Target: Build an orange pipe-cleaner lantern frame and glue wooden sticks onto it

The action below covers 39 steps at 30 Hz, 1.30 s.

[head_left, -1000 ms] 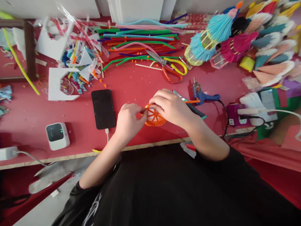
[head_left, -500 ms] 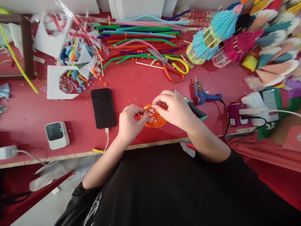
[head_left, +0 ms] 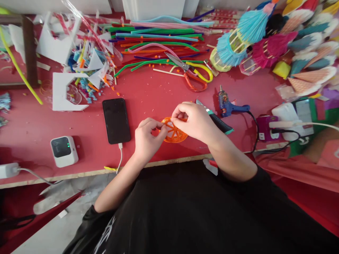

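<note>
A round orange piece (head_left: 176,135) with spokes over a white backing, like a small wheel, is between my hands near the table's front edge. My left hand (head_left: 149,135) pinches its left rim between thumb and forefinger. From above right, my right hand (head_left: 194,120) has thumb and fingertips pressed together at the upper rim; the small part in that pinch is mostly hidden. Right beside my right hand lies a black and teal utility knife (head_left: 221,121). A blue glue gun (head_left: 229,106) rests farther right.
Scissors (head_left: 186,70) lie beyond my hands, before a row of coloured pipe cleaners (head_left: 159,37). To the left are a black phone (head_left: 116,121) on a cable, a white device (head_left: 64,151) and foam scraps (head_left: 62,93). Paper-fringed lanterns (head_left: 233,46) and a power adapter (head_left: 265,127) stand right.
The orange strip end that stuck out right of my right hand no longer shows. Both hands stay at the wheel's rim, with my right fingers slightly shifted. The camera view has moved slightly.
</note>
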{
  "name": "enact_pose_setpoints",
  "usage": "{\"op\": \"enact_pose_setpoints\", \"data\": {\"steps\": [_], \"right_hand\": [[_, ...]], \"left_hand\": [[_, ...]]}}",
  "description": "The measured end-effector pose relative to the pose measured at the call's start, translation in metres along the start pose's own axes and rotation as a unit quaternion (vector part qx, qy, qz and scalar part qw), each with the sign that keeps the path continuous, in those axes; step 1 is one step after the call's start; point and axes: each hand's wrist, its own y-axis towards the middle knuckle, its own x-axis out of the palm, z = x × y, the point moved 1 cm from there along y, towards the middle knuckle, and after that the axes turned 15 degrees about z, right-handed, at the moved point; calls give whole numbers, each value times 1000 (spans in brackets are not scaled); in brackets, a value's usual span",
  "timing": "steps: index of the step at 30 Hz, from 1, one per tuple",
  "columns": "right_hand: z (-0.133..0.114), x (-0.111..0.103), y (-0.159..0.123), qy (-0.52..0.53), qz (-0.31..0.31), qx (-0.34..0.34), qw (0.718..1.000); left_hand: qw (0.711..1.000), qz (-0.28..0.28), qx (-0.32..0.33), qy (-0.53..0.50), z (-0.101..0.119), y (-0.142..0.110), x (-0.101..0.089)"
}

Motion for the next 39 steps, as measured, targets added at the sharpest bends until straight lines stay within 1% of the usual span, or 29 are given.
{"op": "enact_pose_setpoints", "data": {"steps": [3, 5, 9, 12, 15, 17, 19, 22, 25, 31, 35, 39], "right_hand": [[5, -1, 1, 6, 8, 6, 1000], [8, -1, 3, 1, -6, 7, 1000], [11, -2, 7, 5, -49, 6, 999], [11, -2, 8, 11, -56, 5, 998], [9, -3, 9, 11, -55, 6, 998], [8, -3, 9, 6, -55, 4, 998], [7, -3, 9, 2, -54, -1, 999], [6, -3, 9, 3, -41, -4, 999], [4, -2, 5, -9, -16, -6, 1000], [-5, 2, -7, -75, 37, -65, 994], [-5, 3, -11, -95, 43, -92, 990], [-1, 3, -14, -99, 55, -139, 984]], "left_hand": [[1000, -15, -13, 5, -2, 1, -2], [999, -41, -32, -1, -3, 4, -4], [987, -111, -105, -48, -8, 15, -8], [978, -131, -135, -90, -12, 24, -7], [972, -174, -115, -107, -14, 31, -2], [970, -201, -92, -98, -13, 33, 1], [970, -214, -77, -83, -11, 35, 2], [974, -205, -74, -69, -8, 37, 1], [975, -189, -94, -68, -8, 37, 0], [980, -147, -130, -39, -7, 30, 1], [979, -119, -148, -72, -7, 24, 3], [972, -113, -169, -116, -10, 20, 3]]}}
